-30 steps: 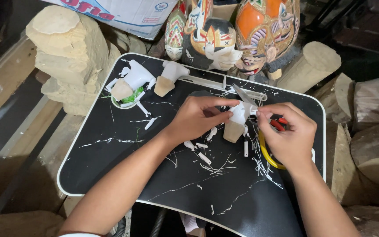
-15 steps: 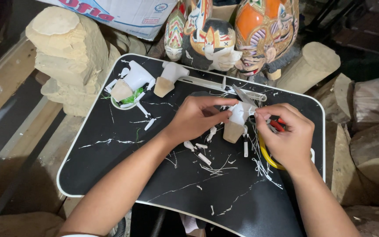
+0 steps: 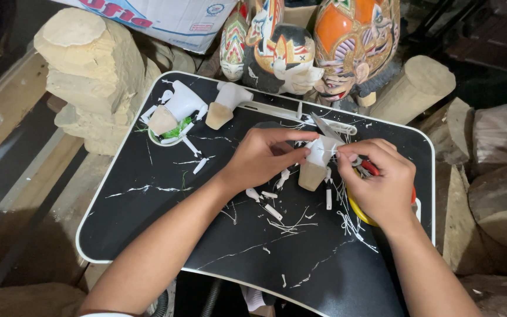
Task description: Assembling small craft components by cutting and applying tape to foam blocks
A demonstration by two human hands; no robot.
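Two small wooden pieces (image 3: pixel 174 111) with white-painted tops lie at the far left of the black tray (image 3: pixel 148 235), one resting in a shallow dish with green scraps, the other (image 3: pixel 225 104) just beside it; judging by their clean white coats, these look finished and set aside. A third piece (image 3: pixel 317 164) is in hand near the tray's middle: bare wood at its base, white at the top, standing on the tray. The left hand (image 3: pixel 265 158) is closed around its upper part, thumb and forefinger pinching the white end to steady it. The right hand (image 3: pixel 379 185) is curled tight around a red-handled tool (image 3: pixel 371 169), whose grey blade (image 3: pixel 325 126) angles up over the piece's top; whether the edge touches the white surface I cannot tell.

White shavings and slivers (image 3: pixel 277 211) are scattered thickly around the piece and thin out toward the near edge, which suggests a good deal of trimming has taken place on this spot. A yellow ring (image 3: pixel 359 211) shows partly under the right wrist.

By my reckoning the work stands somewhere past the middle: two pieces appear done, one is being shaped, and its lower half remains raw wood. Beyond the tray stand painted masks (image 3: pixel 353 41) and rough wood blocks (image 3: pixel 89 64), none of them touched.
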